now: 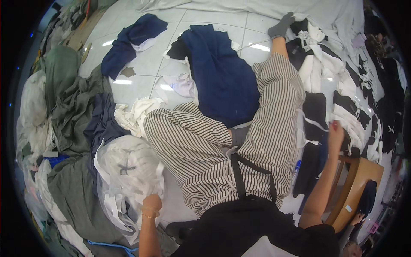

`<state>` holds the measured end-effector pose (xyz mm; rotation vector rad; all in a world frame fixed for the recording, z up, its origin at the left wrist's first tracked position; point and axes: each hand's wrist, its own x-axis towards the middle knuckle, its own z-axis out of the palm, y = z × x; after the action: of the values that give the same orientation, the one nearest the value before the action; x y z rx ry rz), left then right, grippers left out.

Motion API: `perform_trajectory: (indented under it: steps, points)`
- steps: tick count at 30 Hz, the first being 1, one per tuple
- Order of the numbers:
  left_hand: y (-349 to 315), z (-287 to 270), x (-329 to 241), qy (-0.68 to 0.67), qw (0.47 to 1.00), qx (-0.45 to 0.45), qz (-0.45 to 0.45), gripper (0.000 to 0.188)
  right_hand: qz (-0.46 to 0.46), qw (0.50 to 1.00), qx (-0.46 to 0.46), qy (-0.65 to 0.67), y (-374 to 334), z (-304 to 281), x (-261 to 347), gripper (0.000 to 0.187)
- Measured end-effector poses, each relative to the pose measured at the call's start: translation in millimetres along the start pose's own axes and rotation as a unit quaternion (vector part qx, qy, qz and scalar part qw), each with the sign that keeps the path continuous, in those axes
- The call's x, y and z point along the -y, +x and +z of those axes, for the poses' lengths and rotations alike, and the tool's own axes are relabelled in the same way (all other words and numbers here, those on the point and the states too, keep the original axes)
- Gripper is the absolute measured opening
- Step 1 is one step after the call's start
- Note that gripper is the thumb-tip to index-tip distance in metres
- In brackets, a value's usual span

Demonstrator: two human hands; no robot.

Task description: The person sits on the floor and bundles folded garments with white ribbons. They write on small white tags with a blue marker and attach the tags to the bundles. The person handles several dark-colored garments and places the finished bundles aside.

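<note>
Two bare hands are seen, held well apart. The left hand is placed at the lower right edge of one see-through bag, in which white cloth is packed. Its fingers are curled and partly hidden, so whether the bag is gripped or only touched cannot be told. The bag is spread ahead of this hand and to its left.

The right hand is stretched farther ahead. Just to its right, one white ribbed cloth is laid; one white strip is seen to its left. Whether anything is held there cannot be told.

At least three dark blue cloths are counted: a big one between the hands and ahead, one far ahead of the left hand, and one past the bag's left side. One white bunch of cloth is left just beyond the bag. One wooden stool is set behind the right hand.
</note>
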<state>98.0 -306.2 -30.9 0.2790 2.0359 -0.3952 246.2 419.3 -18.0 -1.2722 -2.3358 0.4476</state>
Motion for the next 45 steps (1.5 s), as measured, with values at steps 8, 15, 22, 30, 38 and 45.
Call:
perform_trajectory:
  steps: [8,15,22,30,38,45]
  points:
    - [-8.2,-89.1,-53.1,-0.02,0.982,-0.142,0.121,0.039,0.133,0.975,0.175,0.046,-75.5,108.9,-6.6,0.041]
    - [-0.4,-156.2,-104.4,-0.147,0.926,-0.248,0.243,0.029,0.125,0.985,0.108,0.048,-70.9,82.0,-51.4,0.04]
    - [-2.1,-182.7,-126.8,-0.221,0.891,-0.248,0.309,0.019,0.015,0.988,-0.092,-0.12,-6.2,4.0,-64.4,0.013]
    - [65.3,-259.2,-195.1,-0.427,0.762,-0.31,0.376,0.022,0.074,0.859,-0.079,0.5,58.7,-1.5,111.3,0.014]
    - [247.8,-293.5,-267.6,-0.546,0.652,-0.511,0.127,0.071,0.327,0.546,0.306,0.708,74.2,210.0,182.9,0.014]
    - [207.9,-318.8,-320.2,-0.355,0.743,-0.567,0.025,0.053,0.378,0.575,0.304,0.659,64.1,258.3,185.2,0.012]
